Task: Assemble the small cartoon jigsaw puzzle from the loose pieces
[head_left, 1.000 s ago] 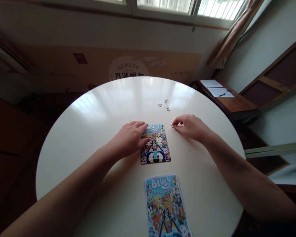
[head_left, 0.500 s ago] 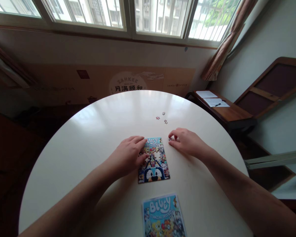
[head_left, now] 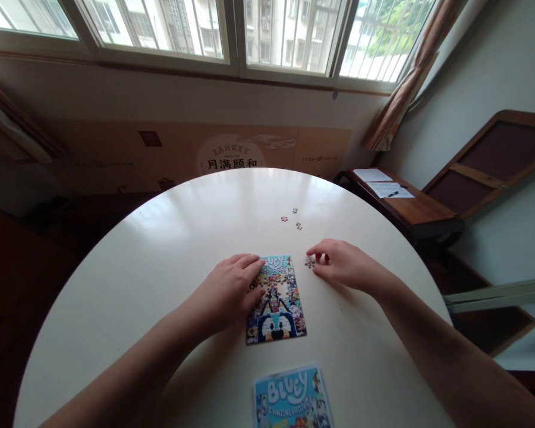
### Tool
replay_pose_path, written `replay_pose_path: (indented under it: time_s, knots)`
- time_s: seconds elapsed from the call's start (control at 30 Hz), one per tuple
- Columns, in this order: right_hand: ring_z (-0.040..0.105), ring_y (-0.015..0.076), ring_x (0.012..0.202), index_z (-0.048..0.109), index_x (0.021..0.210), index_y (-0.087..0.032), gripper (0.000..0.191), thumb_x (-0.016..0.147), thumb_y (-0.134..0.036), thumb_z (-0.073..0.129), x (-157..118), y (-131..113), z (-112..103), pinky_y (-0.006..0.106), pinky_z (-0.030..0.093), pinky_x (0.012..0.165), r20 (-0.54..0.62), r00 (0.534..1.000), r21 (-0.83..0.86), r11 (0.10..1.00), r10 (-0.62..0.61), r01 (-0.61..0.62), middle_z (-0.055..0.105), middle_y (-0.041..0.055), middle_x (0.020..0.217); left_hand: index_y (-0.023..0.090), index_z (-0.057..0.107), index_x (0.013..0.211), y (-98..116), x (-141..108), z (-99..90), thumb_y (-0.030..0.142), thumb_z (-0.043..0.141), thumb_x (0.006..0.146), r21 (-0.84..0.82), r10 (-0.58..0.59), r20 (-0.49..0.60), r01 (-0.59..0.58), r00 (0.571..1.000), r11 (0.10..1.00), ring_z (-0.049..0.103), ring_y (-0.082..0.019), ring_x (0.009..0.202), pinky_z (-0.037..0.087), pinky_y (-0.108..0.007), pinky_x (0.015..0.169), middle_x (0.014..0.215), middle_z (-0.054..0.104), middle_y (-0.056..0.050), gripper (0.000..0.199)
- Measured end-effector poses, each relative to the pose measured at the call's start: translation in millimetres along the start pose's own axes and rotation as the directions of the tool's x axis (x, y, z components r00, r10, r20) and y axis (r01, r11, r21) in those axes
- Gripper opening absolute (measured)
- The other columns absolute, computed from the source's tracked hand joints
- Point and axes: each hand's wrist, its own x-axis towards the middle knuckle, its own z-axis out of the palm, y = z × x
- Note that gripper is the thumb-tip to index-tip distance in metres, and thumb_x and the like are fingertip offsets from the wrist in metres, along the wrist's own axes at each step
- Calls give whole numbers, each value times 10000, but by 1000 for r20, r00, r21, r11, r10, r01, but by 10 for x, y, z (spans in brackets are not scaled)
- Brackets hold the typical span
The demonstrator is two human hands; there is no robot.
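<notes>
A small jigsaw puzzle (head_left: pixel 277 326) with a blue cartoon dog's face and "BLUEY" lettering lies flat on the white table, with gaps in its middle part. My left hand (head_left: pixel 235 289) rests over its left side, fingers stretched out and thumb on the pieces. Right of the puzzle, my right hand (head_left: pixel 334 260) has thumb and index finger apart around a few loose puzzle pieces (head_left: pixel 310 262) on the table. Whether the fingertips touch those pieces is hard to tell. Farther off lie 3 more loose pieces, including a reddish puzzle piece (head_left: pixel 284 219).
Near the front edge of view lies a "BLUEY" picture sheet (head_left: pixel 292 395), cut off by the frame. The round white table (head_left: pixel 160 255) fills the middle. Beyond its right side stands a wooden desk (head_left: pixel 421 209) with papers (head_left: pixel 386 189) and a pen.
My right thumb and index finger have spread a little, showing more of the loose pieces between them. My left hand stays on the puzzle. The view has shifted slightly.
</notes>
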Motion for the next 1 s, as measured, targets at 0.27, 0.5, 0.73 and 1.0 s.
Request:
replay_pose_path:
  time_s: [0.27,0.5,0.73,1.0]
  knots:
    - [658,208,809,772,937,-259,140,850,-275,664,19,-116,-21,337,477,698,-5,999,-60,997,52,-53,742,53,911,158,578,1401,15,3,-22,384,578,933,13,-19,42,18,999,1000,519,-334,1339,418,-512,1119,1455,578,-143,520]
    - [634,205,749,718,901,-222,121,842,-296,643,-4,-138,-67,327,443,636,118,987,-26,994,107,-104,720,67,885,162,594,1380,27,4,-14,371,599,926,5,4,16,-4,1000,1000,527,-325,1323,417,-495,1119,1425,601,-132,499]
    - [587,167,743,641,804,-197,21,785,-192,633,6,-81,-112,294,457,656,249,968,205,979,-34,-18,684,37,841,166,600,1373,29,-1,-27,359,615,921,-2,19,-11,-19,1000,1000,540,-319,1306,436,-486,1107,1410,609,-133,492]
    - [604,139,735,723,927,-189,121,873,-291,686,-31,-244,-21,276,494,668,149,957,503,853,-248,142,713,33,863,170,611,1359,103,-26,-90,335,589,950,-1,44,-57,-44,997,999,541,-320,1297,480,-505,1064,1419,598,-138,442]
